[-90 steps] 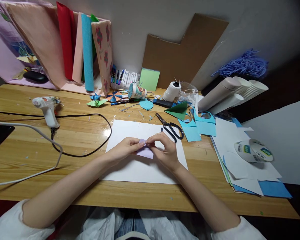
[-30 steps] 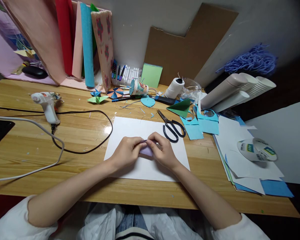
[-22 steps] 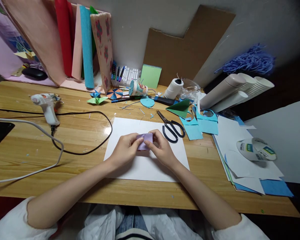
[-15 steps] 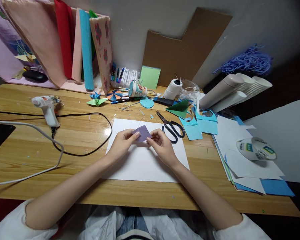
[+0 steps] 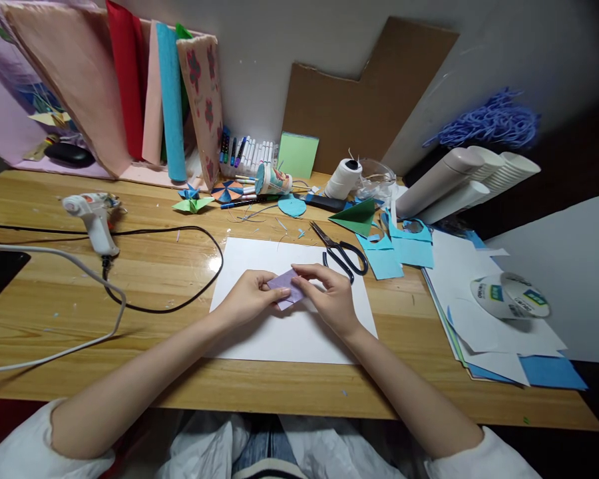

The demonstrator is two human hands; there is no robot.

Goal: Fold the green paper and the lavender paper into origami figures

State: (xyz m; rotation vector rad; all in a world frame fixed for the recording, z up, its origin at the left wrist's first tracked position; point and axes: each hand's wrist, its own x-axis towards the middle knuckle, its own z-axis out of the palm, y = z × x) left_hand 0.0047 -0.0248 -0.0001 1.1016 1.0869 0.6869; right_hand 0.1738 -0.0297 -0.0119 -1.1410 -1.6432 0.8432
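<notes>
A small folded piece of purple paper [image 5: 286, 279] is held between both hands, over a white sheet [image 5: 279, 339] on the wooden table. My left hand [image 5: 252, 294] pinches its left side, thumb lying across the face. My right hand [image 5: 329, 296] grips the right side with thumb and fingers; part of the paper is hidden behind them. Just beyond my right hand lie black-handled scissors [image 5: 340, 251], their handles over the sheet's upper right corner.
A glue gun [image 5: 96, 223] with a looped black cord stands at left. Blue paper cutouts [image 5: 383, 258], a green folded paper [image 5: 354, 217] and a thread spool [image 5: 343, 178] lie behind the scissors. At right, stacked papers [image 5: 489, 332] carry tape rolls [image 5: 509, 296].
Both hands have come slightly lower and nearer to me with the purple paper. The paper is turned and tilted differently, and my right fingers now reach over its top edge.
</notes>
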